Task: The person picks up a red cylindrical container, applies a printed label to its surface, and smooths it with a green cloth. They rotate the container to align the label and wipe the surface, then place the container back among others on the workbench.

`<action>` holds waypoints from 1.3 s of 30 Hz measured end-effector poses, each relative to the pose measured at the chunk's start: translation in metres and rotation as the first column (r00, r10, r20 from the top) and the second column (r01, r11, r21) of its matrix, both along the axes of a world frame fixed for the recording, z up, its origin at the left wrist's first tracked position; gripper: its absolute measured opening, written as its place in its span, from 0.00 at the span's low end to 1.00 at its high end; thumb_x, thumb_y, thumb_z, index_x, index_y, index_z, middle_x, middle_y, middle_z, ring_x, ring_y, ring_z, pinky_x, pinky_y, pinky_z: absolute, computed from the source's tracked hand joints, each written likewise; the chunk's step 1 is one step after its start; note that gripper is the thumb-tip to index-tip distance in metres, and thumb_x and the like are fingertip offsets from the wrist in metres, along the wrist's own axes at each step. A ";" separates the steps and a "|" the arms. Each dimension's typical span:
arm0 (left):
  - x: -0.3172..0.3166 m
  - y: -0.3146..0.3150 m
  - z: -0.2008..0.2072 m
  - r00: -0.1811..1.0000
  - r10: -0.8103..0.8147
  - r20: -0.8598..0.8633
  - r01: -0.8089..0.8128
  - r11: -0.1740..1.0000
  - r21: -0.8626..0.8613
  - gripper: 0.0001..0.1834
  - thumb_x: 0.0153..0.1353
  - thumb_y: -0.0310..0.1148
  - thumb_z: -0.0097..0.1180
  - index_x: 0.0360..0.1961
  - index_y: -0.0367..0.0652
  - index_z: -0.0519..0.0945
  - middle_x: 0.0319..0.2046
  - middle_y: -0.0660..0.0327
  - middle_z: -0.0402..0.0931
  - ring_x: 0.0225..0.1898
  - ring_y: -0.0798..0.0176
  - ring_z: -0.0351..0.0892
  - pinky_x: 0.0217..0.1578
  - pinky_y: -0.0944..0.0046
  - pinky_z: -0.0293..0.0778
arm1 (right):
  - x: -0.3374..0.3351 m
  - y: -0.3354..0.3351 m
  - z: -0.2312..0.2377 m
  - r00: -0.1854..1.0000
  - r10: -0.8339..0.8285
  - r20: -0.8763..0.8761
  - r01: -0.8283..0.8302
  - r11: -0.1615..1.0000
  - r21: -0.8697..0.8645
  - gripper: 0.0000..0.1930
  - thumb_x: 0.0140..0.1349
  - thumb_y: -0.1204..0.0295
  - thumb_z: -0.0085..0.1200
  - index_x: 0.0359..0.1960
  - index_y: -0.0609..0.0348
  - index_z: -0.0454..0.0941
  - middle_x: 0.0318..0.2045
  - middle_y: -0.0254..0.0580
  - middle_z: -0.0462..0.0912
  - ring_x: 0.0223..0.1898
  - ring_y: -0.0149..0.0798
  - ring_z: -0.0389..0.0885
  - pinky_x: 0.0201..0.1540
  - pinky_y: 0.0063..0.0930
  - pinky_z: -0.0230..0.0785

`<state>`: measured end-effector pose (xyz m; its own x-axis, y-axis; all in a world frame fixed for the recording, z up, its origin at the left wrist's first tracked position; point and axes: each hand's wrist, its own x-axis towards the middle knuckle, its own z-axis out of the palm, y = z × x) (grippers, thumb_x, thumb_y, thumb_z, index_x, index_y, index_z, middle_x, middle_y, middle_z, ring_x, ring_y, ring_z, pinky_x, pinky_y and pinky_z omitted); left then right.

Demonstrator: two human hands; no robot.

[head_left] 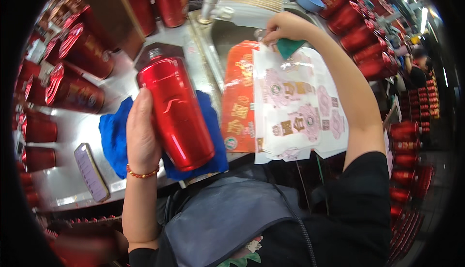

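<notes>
My left hand (141,134) is wrapped along the left side of a shiny red bottle (177,114), whose bare threaded neck points away from me. Beneath the bottle lies a crumpled blue cloth (114,129). Bent at the wrist, my right hand (286,26) is closed at the far edge of some printed label sheets (286,107), with a green flat scraper (289,48) in it. Whether the fingertips also pinch a sheet is hard to make out. Left of the white sheets is an orange-red printed sheet (239,97) with gold marks.
A phone (92,172) lies on the metal worktop (68,131) at left. Several red decorated bottles (85,51) stand at left and far left; more (363,39) line the right. Beyond the sheets are a sink (227,34), a faucet (210,5) and a blue bowl (310,0).
</notes>
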<state>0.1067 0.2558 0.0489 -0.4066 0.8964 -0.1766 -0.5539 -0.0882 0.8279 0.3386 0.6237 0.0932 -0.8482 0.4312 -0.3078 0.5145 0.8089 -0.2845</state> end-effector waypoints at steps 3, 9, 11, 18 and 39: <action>0.007 0.002 0.015 0.981 0.008 -0.193 -0.012 1.000 -0.020 0.22 0.79 0.45 0.43 0.55 0.37 0.77 0.49 0.60 0.82 0.47 0.70 0.82 0.51 0.66 0.77 | 0.009 -0.020 0.021 0.982 -0.040 -0.182 0.065 0.989 0.131 0.12 0.57 0.62 0.66 0.32 0.60 0.85 0.26 0.45 0.86 0.28 0.41 0.84 0.34 0.34 0.74; 0.008 0.001 0.023 0.994 -0.038 -0.099 0.036 0.999 -0.017 0.23 0.78 0.46 0.46 0.60 0.36 0.73 0.49 0.60 0.81 0.46 0.72 0.80 0.50 0.70 0.77 | -0.005 -0.109 0.082 0.876 -0.193 -0.443 0.184 0.981 -0.063 0.08 0.64 0.74 0.61 0.37 0.69 0.82 0.28 0.37 0.83 0.29 0.25 0.81 0.35 0.20 0.72; 0.008 0.001 0.022 0.997 -0.044 -0.070 0.045 0.999 0.015 0.23 0.78 0.46 0.46 0.60 0.36 0.73 0.49 0.60 0.81 0.47 0.71 0.81 0.50 0.69 0.77 | -0.015 -0.131 0.089 0.813 -0.220 -0.539 0.089 0.962 -0.259 0.07 0.65 0.74 0.61 0.38 0.68 0.83 0.29 0.36 0.85 0.31 0.23 0.82 0.36 0.18 0.73; 0.007 0.002 0.017 0.998 -0.069 -0.014 0.069 0.997 0.019 0.22 0.78 0.46 0.45 0.58 0.37 0.74 0.48 0.61 0.81 0.46 0.72 0.82 0.49 0.70 0.78 | -0.029 -0.197 0.106 0.762 -0.228 -0.606 -0.129 0.864 -0.487 0.05 0.64 0.83 0.58 0.41 0.70 0.82 0.34 0.41 0.86 0.33 0.27 0.84 0.36 0.20 0.77; 0.023 -0.014 0.016 0.903 0.123 -0.412 -0.115 0.992 0.044 0.28 0.77 0.41 0.49 0.69 0.33 0.65 0.57 0.54 0.75 0.55 0.66 0.77 0.56 0.67 0.74 | -0.055 -0.185 0.063 0.727 -0.463 -0.507 -0.063 0.691 -0.720 0.09 0.68 0.72 0.61 0.45 0.66 0.82 0.30 0.32 0.83 0.30 0.20 0.81 0.36 0.15 0.75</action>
<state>0.1292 0.2415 0.0653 -0.5432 0.8383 0.0460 -0.1473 -0.1491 0.9778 0.2833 0.4384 0.1564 -0.8542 0.5192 -0.0262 0.1289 0.1626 -0.9782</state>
